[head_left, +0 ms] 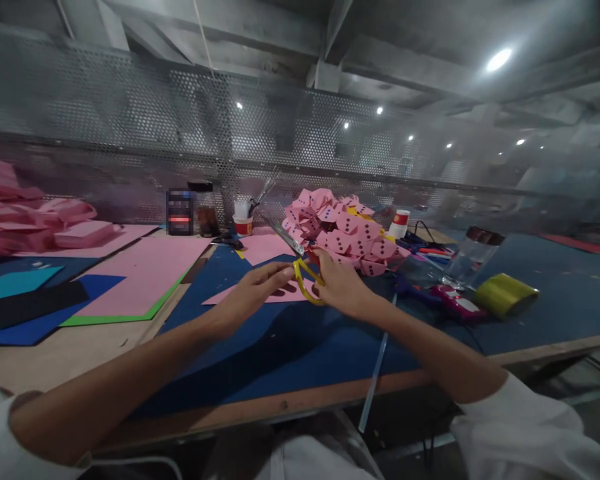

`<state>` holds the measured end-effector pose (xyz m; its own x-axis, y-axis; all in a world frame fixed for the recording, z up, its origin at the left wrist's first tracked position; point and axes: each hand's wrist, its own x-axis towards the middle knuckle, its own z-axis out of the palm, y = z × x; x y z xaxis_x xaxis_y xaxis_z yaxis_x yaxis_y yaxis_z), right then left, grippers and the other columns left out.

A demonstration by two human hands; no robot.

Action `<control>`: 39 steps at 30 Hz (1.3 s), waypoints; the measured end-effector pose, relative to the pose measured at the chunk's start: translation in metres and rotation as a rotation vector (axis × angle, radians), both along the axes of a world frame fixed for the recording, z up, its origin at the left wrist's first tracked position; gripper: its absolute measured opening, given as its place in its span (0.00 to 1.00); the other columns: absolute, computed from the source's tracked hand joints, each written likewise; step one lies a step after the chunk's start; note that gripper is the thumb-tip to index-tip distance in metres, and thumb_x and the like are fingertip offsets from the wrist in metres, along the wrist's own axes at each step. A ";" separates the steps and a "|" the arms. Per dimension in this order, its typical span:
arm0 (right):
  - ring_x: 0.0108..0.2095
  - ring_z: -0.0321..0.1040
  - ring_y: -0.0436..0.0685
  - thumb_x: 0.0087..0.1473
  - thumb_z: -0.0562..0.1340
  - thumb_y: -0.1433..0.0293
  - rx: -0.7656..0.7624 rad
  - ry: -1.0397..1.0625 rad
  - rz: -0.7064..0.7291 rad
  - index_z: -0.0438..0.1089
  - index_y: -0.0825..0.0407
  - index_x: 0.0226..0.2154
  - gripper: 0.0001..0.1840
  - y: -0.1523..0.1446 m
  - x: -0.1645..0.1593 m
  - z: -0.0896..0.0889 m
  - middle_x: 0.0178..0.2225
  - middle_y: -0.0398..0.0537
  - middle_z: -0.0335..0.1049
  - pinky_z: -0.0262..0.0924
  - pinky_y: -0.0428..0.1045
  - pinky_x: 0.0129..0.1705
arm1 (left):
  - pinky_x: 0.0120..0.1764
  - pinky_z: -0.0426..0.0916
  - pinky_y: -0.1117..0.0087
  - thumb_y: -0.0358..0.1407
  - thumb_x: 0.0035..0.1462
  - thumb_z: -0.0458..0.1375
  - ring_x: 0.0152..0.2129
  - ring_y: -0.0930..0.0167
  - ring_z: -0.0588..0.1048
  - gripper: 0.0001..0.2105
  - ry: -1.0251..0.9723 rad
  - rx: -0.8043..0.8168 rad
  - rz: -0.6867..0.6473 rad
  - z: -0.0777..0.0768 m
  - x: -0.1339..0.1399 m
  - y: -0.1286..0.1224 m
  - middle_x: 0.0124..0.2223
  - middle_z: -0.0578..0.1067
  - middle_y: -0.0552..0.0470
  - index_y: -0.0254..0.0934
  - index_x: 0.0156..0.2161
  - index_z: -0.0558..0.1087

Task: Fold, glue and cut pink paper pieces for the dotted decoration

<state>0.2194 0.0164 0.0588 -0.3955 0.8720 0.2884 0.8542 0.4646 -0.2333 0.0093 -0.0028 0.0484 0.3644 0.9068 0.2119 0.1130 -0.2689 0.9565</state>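
Note:
A pair of scissors with yellow handles [306,288] and metal blades [284,235] is held above the table, blades pointing forward and to the left. My right hand [344,283] is closed round its right side. My left hand [257,285] reaches in from the other side, its fingertips pressed together at the left edge of the yellow handle. A pink paper sheet [225,294] lies on the blue tabletop [260,350] under my hands. Just beyond them is a heap of folded pink paper pieces [340,230] with dark dots.
Stacked pink, green and blue sheets [145,267] lie left, with a black strip [40,301] and more pink paper [40,217]. A red-and-white cup [243,225] stands behind. Right are a clear jar [473,257], a yellow roll [506,295], a glue gun [457,303] and a glue stick [375,373].

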 end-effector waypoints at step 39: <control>0.49 0.73 0.58 0.70 0.55 0.52 -0.173 0.618 0.298 0.73 0.50 0.49 0.22 0.004 0.001 -0.023 0.49 0.51 0.77 0.64 0.52 0.50 | 0.34 0.68 0.69 0.49 0.63 0.63 0.28 0.68 0.76 0.16 -0.164 -0.114 0.036 -0.032 -0.002 0.012 0.32 0.80 0.49 0.35 0.38 0.78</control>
<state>0.2203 0.0204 0.0355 -0.4332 0.8057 0.4041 0.3840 0.5705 -0.7260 0.0072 0.0088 0.0167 0.3008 0.9400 0.1608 -0.0394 -0.1562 0.9869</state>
